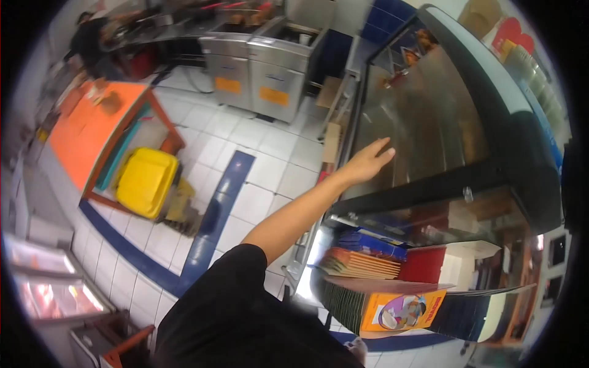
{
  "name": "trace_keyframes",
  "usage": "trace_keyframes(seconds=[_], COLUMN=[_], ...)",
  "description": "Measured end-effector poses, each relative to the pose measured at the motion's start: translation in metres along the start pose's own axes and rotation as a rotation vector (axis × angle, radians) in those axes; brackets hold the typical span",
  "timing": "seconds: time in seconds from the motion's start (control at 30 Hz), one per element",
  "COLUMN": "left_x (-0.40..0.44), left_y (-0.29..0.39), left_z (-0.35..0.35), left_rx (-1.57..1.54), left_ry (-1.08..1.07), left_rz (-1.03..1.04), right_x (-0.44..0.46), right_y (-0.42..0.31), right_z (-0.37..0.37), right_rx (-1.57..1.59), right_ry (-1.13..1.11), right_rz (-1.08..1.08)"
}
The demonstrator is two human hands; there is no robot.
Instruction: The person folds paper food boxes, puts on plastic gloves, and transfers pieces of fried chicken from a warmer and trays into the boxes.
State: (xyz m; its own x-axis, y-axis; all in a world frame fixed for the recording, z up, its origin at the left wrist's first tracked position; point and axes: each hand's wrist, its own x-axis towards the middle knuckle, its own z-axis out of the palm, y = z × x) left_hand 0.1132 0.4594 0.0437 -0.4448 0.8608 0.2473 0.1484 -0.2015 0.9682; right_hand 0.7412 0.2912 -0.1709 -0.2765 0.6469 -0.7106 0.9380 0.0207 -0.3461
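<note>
My left hand (370, 162) is stretched out over the dark glass front of a black-framed display cabinet (423, 116). Its fingers are slightly bent and apart, with nothing held. Whether the fingertips touch the glass cannot be told. Food items show dimly behind the upper glass. Beneath the cabinet, a shelf holds stacked flat cartons (368, 264), blue packets (371, 243) and an open red-and-white box (454, 264). An orange printed picture (402, 311) faces out below them. My right hand is not in view.
An orange-topped table (92, 132) stands at the left, a yellow-lidded bin (146, 182) beside it. Steel fryer units (251, 76) line the back. At the upper left, a person in dark clothes (91, 43) is at a counter. A raised blue-tiled edge (215, 214) crosses the floor.
</note>
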Motion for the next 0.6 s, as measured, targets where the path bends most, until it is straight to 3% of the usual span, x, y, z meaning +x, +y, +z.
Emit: trace_keyframes(seconds=[0.07, 0.13, 0.37, 0.6], left_x=[0.007, 0.023, 0.101, 0.247], left_y=[0.002, 0.001, -0.018, -0.061], left_z=[0.017, 0.024, 0.005, -0.024], left_rx=[0.028, 0.209, 0.183, 0.219], left_ry=[0.006, 0.172, 0.155, 0.169], left_rz=[-0.026, -0.078, -0.093, -0.09], right_x=[-0.024, -0.033, -0.044, -0.055], right_y=[-0.028, -0.059, -0.117, -0.137], right_z=[0.011, 0.018, 0.014, -0.002], right_rx=[0.034, 0.072, 0.17, 0.249], right_ry=[0.007, 0.014, 0.045, 0.095], right_rz=[0.083, 0.158, 0.34, 0.455])
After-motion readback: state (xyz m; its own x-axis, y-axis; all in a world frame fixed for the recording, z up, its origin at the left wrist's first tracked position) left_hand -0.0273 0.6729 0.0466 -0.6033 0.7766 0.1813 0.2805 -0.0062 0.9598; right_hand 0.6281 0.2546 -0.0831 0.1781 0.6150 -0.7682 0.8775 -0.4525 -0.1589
